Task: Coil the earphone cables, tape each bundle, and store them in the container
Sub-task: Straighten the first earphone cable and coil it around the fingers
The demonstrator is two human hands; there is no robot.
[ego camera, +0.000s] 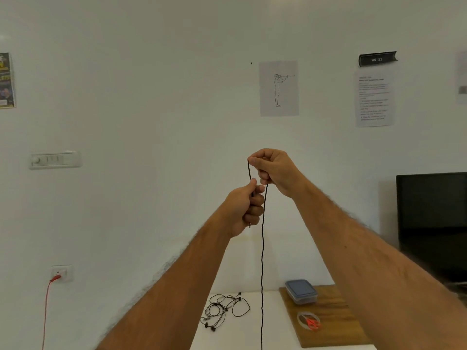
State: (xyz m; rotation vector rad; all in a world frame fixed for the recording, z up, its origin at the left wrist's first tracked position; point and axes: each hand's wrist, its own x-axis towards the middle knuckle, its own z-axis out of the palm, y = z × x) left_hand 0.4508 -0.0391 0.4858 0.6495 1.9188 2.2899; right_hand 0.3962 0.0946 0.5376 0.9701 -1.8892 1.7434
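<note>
Both hands were raised well above the counter (273,324), before the bare wall. The right hand (274,170) pinched the top of a black earphone cable (262,248); the left hand (243,210), just below and touching it, gripped the same cable in curled fingers. The cable hung straight down past the frame's lower edge. On the counter lay a loose tangle of earphones (222,309), and apart to its right a wooden board (336,332) carried the lidded container (301,291) near its far edge and a tape roll (308,322).
</note>
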